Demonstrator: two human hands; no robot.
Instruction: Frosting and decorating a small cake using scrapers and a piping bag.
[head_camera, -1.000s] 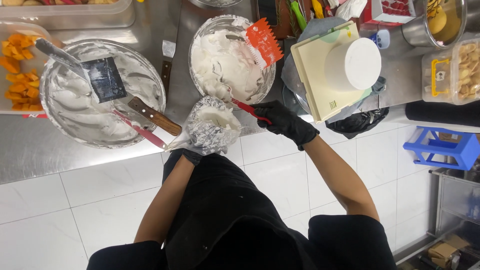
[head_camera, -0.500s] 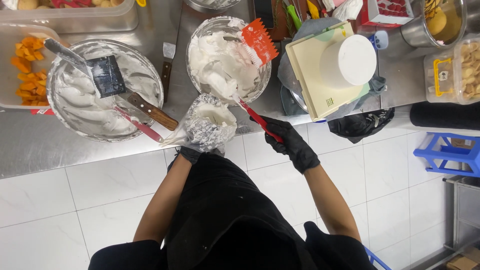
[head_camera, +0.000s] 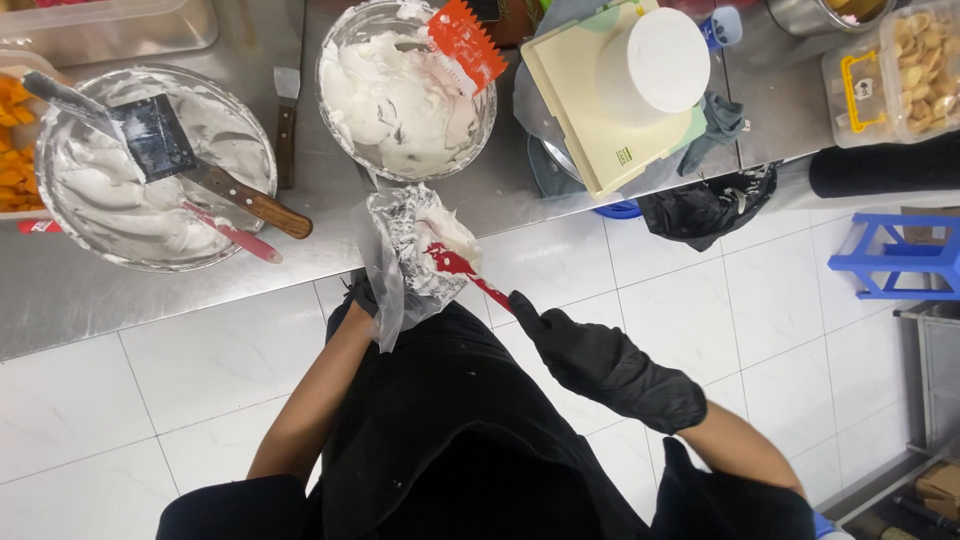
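A white tiled floor runs below a stainless steel worktop (head_camera: 150, 300) crowded with baking gear. The left hand (head_camera: 362, 300), gloved in black and mostly hidden, is wrapped round the folded-down collar of a clear plastic piping bag (head_camera: 410, 255) smeared inside with white cream, holding its mouth open just off the worktop's edge. The right hand (head_camera: 600, 365), also in a black glove, is closed round the handle of a red silicone spatula (head_camera: 460, 270), whose blade now sits inside the bag with a lump of cream on it; half a second ago that blade was up at the glass bowl of whipped cream (head_camera: 405, 95) beyond the bag, so a fresh scoop has been carried across and is being loaded. An orange toothed scraper (head_camera: 465, 42) rests on that bowl's far rim. Further out past the left hand, a second cream-coated bowl (head_camera: 150, 165) holds a wooden-handled metal scraper (head_camera: 190, 165). Beyond the right hand, a white-iced round cake (head_camera: 655, 60) stands on a cream square board (head_camera: 570, 100).
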